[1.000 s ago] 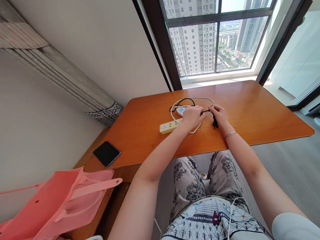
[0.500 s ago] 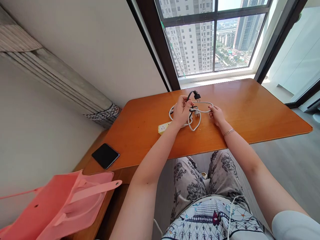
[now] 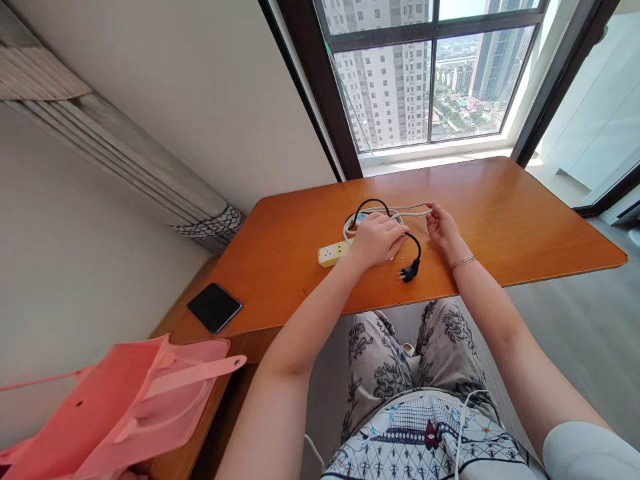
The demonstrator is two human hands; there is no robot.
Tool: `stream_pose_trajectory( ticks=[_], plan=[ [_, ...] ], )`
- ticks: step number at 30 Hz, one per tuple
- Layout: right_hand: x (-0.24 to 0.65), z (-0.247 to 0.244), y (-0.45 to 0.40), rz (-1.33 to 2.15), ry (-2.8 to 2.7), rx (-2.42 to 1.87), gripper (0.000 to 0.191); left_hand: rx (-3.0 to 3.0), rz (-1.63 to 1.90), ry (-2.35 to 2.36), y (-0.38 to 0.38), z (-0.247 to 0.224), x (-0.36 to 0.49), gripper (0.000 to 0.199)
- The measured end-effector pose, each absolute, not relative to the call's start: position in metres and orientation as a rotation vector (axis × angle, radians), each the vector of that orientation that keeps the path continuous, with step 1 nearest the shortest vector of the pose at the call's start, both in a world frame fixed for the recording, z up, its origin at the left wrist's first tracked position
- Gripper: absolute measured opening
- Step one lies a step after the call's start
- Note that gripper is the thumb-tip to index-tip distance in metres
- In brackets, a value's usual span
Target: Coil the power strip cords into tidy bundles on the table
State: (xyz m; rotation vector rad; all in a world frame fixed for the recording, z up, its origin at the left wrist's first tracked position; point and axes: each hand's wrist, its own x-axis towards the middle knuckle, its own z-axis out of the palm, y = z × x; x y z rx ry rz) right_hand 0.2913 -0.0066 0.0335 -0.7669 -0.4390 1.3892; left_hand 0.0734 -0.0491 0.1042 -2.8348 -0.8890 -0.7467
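My left hand is closed around a black power cord over the tangle on the table. The cord's black plug hangs out to the right of that hand, near the table's front edge. My right hand pinches a loop of white cable and holds it out to the right. The white cable's other coils lie partly beneath my left hand. A pale yellow power strip rests on the table just left of my left hand, its right end hidden by that hand.
The brown wooden table reaches back to the window. A black phone or tablet lies at its left end. A pink bag stands open at the lower left, with a curtain behind.
My left hand has come nearer and turned palm down, carrying the black plug from the back of the tangle toward the front edge. My right hand has drawn the white loop slightly right and up.
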Motion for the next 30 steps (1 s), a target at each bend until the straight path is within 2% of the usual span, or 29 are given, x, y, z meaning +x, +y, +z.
stream_pose_trajectory(
  ticks=[3,7,10,12,15,19,20,24,28,30],
  plan=[
    [0.292,0.035,-0.007,1.387,-0.435,-0.745,0.012,-2.807,-0.893,-0.960,-0.049,0.099,0.074,0.025],
    [0.295,0.038,-0.009,1.422,-0.336,-0.685,0.011,-2.776,-1.275,-0.985,-0.046,0.096,0.070,0.031],
    [0.298,0.040,-0.011,1.465,-0.341,-0.634,0.008,-2.677,-1.424,-1.194,-0.036,0.094,0.065,0.029],
    [0.299,0.040,-0.012,1.488,-0.383,-0.623,0.008,-2.653,-1.359,-1.437,-0.025,0.090,0.061,0.028],
    [0.299,0.040,-0.013,1.500,-0.404,-0.640,0.010,-2.730,-1.079,-1.645,-0.010,0.080,0.056,0.034],
    [0.298,0.039,-0.013,1.490,-0.501,-0.652,0.010,-2.887,-0.866,-1.383,-0.009,0.073,0.054,0.057],
    [0.297,0.039,-0.013,1.485,-0.533,-0.659,0.012,-2.905,-0.870,-1.323,-0.012,0.075,0.056,0.054],
    [0.294,0.038,-0.013,1.490,-0.585,-0.712,0.017,-3.031,-0.877,-1.139,-0.026,0.094,0.068,0.018],
    [0.289,0.038,-0.014,1.513,-0.569,-0.741,0.014,-3.317,-0.741,-1.127,-0.031,0.110,0.077,0.012],
    [0.287,0.039,-0.016,1.515,-0.568,-0.741,0.013,-3.362,-0.821,-1.276,-0.030,0.111,0.080,0.010]
  ],
)
